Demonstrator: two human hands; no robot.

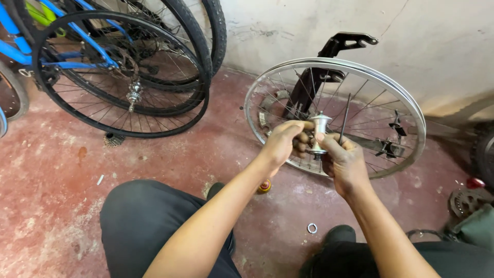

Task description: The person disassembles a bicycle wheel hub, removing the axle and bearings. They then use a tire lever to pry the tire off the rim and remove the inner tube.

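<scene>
Silver hub (320, 133) stands upright between us, axis vertical. Our left hand (284, 142) and right hand (343, 160) pinch it, fingers closed; right also holds a spoke (343, 117).

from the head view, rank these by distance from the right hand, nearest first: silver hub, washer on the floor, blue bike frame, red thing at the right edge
1. Silver hub: in the grip of the right hand, touching it.
2. Washer: on the red floor, just below the hand.
3. Red thing: far right edge, on the floor.
4. Blue bike frame: top left, behind the black wheels.
</scene>
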